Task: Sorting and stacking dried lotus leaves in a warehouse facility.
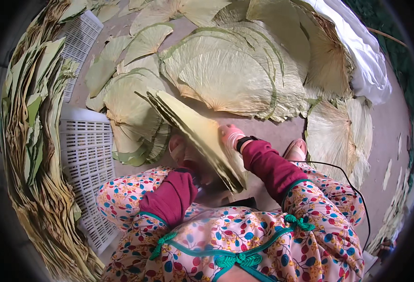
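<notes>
A thin stack of folded dried lotus leaves (193, 127), pale green-yellow, stands tilted on edge in front of me, between my feet. My right hand (232, 135) is closed on its right side, near the leaves' pointed middle; a white band and a black strap circle that wrist. My left hand (198, 175) is behind the stack's lower left side, dark and blurred, so its fingers are hidden. A broad pile of half-round leaves (230, 75) lies just beyond, and a smaller leaf pile (134, 105) sits to the left of the stack.
White plastic crates (88, 150) stand on my left, beside a tall stack of folded leaves (38, 155). More leaves (338, 134) lie at right on the grey floor (385, 127), below a white sack (357, 51). A black cable (352, 185) runs past my right knee.
</notes>
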Motion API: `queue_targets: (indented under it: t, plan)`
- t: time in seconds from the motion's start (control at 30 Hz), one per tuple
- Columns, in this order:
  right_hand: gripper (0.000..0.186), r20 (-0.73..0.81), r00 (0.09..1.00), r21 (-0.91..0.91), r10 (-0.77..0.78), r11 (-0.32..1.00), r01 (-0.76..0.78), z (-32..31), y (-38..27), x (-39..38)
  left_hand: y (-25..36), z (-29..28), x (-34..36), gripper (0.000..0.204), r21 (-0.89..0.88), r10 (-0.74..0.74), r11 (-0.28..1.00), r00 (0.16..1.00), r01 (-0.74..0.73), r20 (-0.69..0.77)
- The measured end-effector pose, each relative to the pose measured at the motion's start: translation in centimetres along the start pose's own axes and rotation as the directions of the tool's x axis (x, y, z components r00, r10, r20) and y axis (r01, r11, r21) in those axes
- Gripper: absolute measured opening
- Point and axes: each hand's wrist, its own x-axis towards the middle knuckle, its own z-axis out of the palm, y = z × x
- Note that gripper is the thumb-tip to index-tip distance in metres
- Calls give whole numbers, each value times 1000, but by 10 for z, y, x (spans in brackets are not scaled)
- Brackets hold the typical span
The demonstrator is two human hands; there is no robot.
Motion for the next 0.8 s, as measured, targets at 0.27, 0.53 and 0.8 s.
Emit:
queue_targets:
  t: [0.27, 0.53, 0.8]
  plan:
    - [40, -324, 941, 800, -98, 502, 328, 78, 13, 33, 19, -26, 13, 34, 99, 51, 994, 999, -51, -2]
    - [54, -185, 978, 382, -94, 910, 160, 3, -13, 3, 12, -22, -4, 29, 427, 99, 904, 983, -23, -156]
    - [46, -152, 945, 522, -291, 788, 327, -21, -9, -6, 24, 1, -17, 44, 468, -74, 884, 985, -7, 155]
